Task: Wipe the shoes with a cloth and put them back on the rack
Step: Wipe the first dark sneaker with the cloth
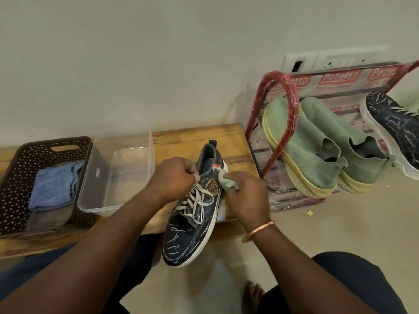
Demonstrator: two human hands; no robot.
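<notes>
A dark blue sneaker (188, 236) with white laces and a white sole lies on the wooden bench (179, 138), its toe sticking out over the front edge. My left hand (174, 177) grips the shoe at its collar by the top of the laces. My right hand (247, 196) pinches a small green cloth (224, 181) and presses it against the shoe's right side near the heel. The matching dark sneaker (394, 130) and a pair of green slip-on shoes (317, 152) sit on the red-framed rack (288, 123) at the right.
A brown perforated basket (15, 175) holding a blue cloth (54, 186) stands at the bench's left. Beside it is a transparent plastic tub (122, 173). A wall runs behind the bench. My knees and a bare foot (252, 295) are below.
</notes>
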